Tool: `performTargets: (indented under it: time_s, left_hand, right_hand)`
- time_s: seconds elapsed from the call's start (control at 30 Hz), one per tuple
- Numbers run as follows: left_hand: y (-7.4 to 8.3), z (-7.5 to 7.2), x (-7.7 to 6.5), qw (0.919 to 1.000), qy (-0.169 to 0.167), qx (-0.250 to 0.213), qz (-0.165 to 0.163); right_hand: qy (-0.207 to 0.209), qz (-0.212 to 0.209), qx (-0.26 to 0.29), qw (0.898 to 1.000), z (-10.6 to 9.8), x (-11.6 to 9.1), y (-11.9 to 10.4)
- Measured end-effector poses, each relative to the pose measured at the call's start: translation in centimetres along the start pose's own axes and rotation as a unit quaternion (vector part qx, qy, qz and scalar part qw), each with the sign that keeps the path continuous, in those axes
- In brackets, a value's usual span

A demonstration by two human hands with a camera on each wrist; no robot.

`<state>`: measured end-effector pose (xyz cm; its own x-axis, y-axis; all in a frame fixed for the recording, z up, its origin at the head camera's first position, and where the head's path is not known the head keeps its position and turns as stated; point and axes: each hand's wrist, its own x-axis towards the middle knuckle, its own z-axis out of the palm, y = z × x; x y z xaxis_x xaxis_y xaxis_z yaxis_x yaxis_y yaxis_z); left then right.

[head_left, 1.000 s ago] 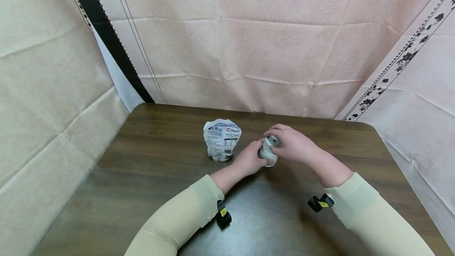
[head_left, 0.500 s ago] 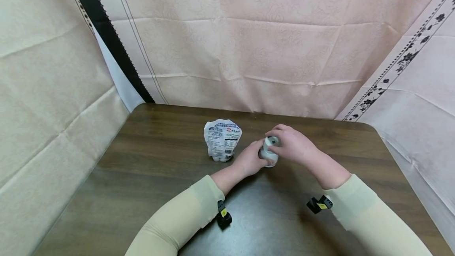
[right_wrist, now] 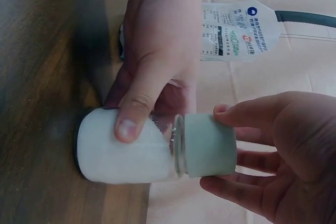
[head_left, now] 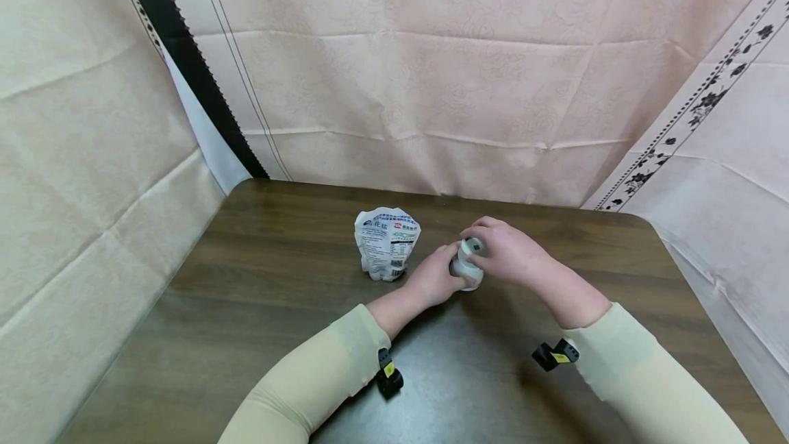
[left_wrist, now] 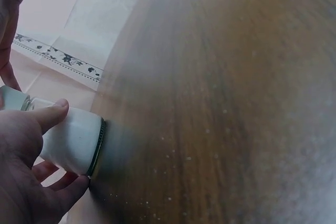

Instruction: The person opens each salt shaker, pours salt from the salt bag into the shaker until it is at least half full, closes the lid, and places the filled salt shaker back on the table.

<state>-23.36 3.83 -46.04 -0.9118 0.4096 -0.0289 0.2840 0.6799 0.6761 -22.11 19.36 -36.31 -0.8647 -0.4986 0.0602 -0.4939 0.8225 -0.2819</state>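
A clear glass shaker jar (right_wrist: pixel 105 150) filled with white grains stands upright on the table. My left hand (head_left: pixel 433 275) grips its body low down, with the thumb across the near side. On the jar's neck sits a pale green cap (right_wrist: pixel 210 145). The fingers and thumb of my right hand (head_left: pixel 510 249) pinch that cap from the far right. In the right wrist view a ring of threaded glass shows between the cap and the filled part. To the left of both hands stands a white printed pouch (head_left: pixel 386 245).
The brown wooden table (head_left: pixel 246 334) has rounded far corners. Small white grains (left_wrist: pixel 168 156) lie scattered on it near the jar. Pale patterned cloth (head_left: pixel 431 88) hangs behind the far edge and at both sides.
My right hand has shifted very slightly on the cap. The left hand keeps its hold on the jar, and the pouch stands where it was.
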Motion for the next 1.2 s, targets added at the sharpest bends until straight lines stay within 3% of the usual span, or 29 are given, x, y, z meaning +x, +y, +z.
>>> performTargets:
  time_s: [0.17, 0.43, 0.93, 1.1, 1.2]
  left_hand:
    - [-0.1, 0.1, 0.1, 1.0, -0.002, 0.001, 0.001]
    - [0.0, -0.1, 0.0, 0.9999, -0.003, -0.008, 0.006]
    - [-0.1, -0.1, 0.3, 0.9995, -0.002, -0.032, 0.01]
    - [-0.1, -0.1, 0.3, 0.9994, -0.004, -0.034, 0.011]
    - [-0.1, -0.1, 0.2, 0.9996, -0.006, -0.026, 0.009]
  right_hand:
    - [-0.012, -0.003, 0.006, 1.0, -0.2, 0.0, 0.1]
    - [0.01, 0.031, -0.003, 0.999, 0.0, 0.1, -0.3]
    - [0.012, 0.153, 0.005, 0.988, 0.6, 0.6, -1.4]
    - [0.007, 0.138, 0.018, 0.99, 0.5, 0.3, -1.1]
    - [0.008, 0.088, 0.018, 0.996, 0.4, -0.1, -0.5]
